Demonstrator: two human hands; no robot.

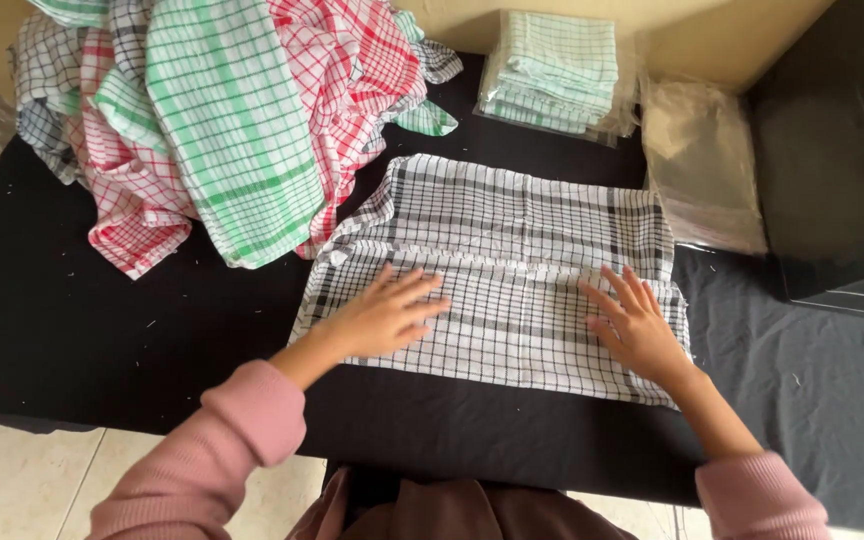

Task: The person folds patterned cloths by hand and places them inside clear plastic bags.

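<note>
Head view looks down on both palms pressed flat, fingers spread, nothing gripped: left hand (pixel 384 318) and right hand (pixel 637 328) rest on the black-and-white checked cloth (pixel 512 250), folded over on the black table (pixel 72 320). Even pressure outward from the middle should keep that fold crisp. Close at upper left, a heap of red and green checked cloths (pixel 222 120) crowds the corner; a bagged stack of folded cloths (pixel 552 70) sits behind, empty clear bags (pixel 702 160) beside.
</note>
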